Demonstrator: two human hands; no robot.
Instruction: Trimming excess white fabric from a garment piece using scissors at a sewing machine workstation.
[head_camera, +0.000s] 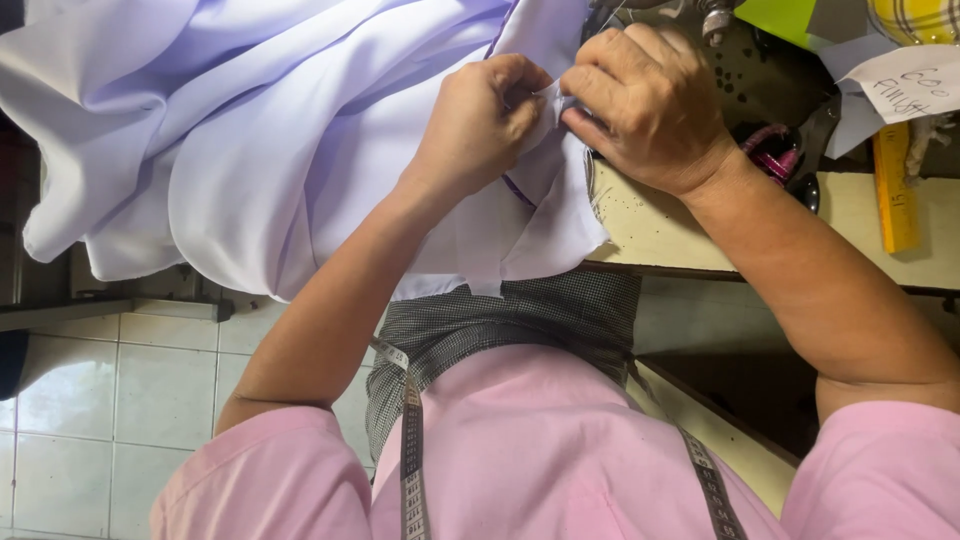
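Observation:
A large pale lilac fabric (250, 130) spills from the sewing table over my lap and off to the left. My left hand (478, 118) pinches a folded edge of it near the top centre. My right hand (645, 105) grips the same edge from the right, knuckles touching the left hand. Both hands sit just in front of the dark sewing machine (760, 70). A thin purple line runs along the fabric below my left hand.
A cream sewing table (660, 235) runs to the right, with a yellow ruler (893, 190), paper scraps (900, 85) and a pink spool (775, 155). A measuring tape (411, 450) hangs round my neck. White floor tiles (120, 400) lie at lower left.

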